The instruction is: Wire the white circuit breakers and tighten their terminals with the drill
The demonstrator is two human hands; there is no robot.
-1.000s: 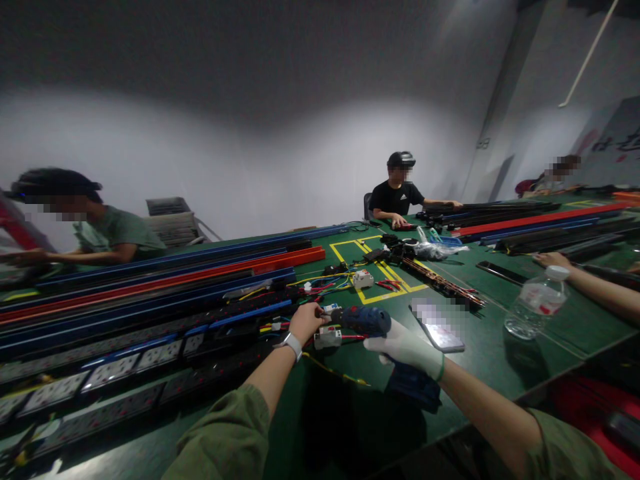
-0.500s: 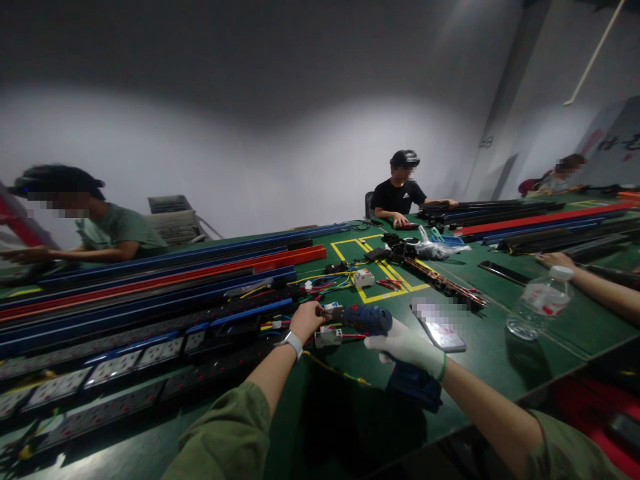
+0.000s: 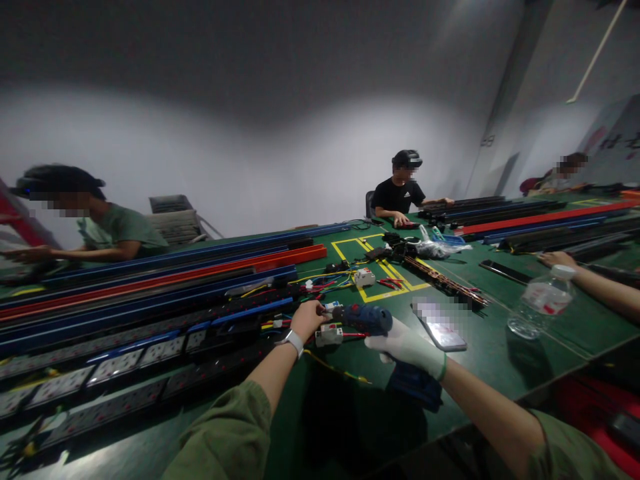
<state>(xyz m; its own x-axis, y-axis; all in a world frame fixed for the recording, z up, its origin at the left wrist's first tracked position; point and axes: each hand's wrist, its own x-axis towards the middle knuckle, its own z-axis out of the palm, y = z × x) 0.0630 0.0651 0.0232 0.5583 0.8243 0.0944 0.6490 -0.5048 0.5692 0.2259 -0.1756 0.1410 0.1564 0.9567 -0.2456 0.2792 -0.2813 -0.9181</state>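
Observation:
My right hand [image 3: 407,348], in a white glove, is wrapped round the grip of a blue cordless screwdriver [image 3: 363,319]. The tool lies level, with its nose pointing left. At that nose my bare left hand [image 3: 307,320] is closed, its fingertips by a small part with blue and white on it; what they pinch is too small to make out. Just below the tool sits a white circuit breaker [image 3: 329,336] with red wires. Farther back another white breaker [image 3: 365,277] has coloured wires running to it. A yellow-green wire [image 3: 340,371] trails over the table in front.
Socket strips [image 3: 113,370] and blue and orange rails [image 3: 290,257] fill the left side. To the right are a phone [image 3: 443,327], a plastic bottle [image 3: 541,300] and a bundle of copper strips [image 3: 445,281]. Co-workers sit around the green table [image 3: 480,373]; one person's arm [image 3: 600,287] reaches in from the right.
Almost nothing differs. Both hands and the screwdriver keep their places; the view has shifted very slightly.

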